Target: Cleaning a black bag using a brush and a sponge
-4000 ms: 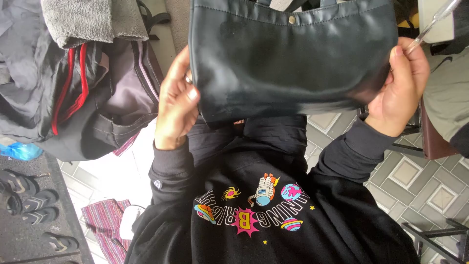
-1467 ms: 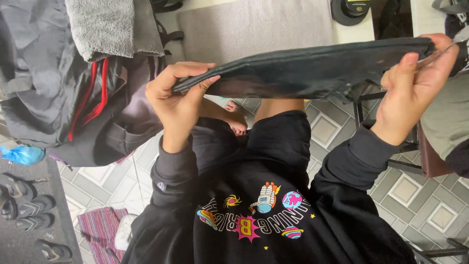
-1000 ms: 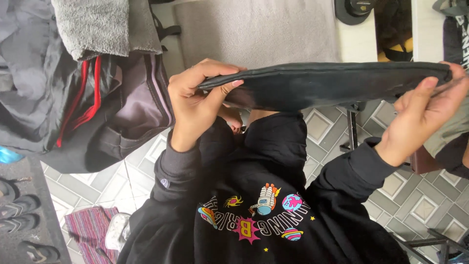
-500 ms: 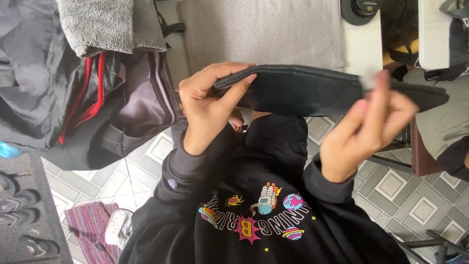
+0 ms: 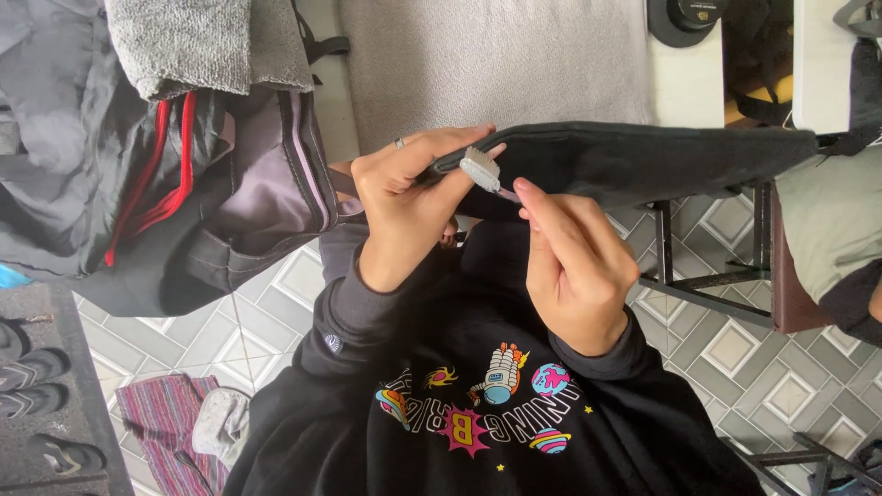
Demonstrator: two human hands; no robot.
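A flat black bag (image 5: 643,161) is held level and edge-on in front of my chest. My left hand (image 5: 404,202), with a ring on one finger, grips the bag's left end, thumb on top. My right hand (image 5: 574,266) is just beside it and pinches a small grey tag (image 5: 480,168) that hangs off that same end on a thin strap. The right end of the bag hangs free, with a strap trailing from it. My black printed sweatshirt (image 5: 478,413) fills the lower view.
A dark bag with red trim (image 5: 184,193) and a grey towel (image 5: 193,41) lie to the left. A grey mat (image 5: 496,55) is beyond the bag. A metal chair frame (image 5: 707,276) stands on the tiled floor, with another person's leg (image 5: 827,230) at right. Sandals (image 5: 37,377) and a striped cloth (image 5: 165,413) lie lower left.
The bag tipped from facing me to edge-on. My right hand let go of the bag's right end, moved left and took the grey tag near my left hand.
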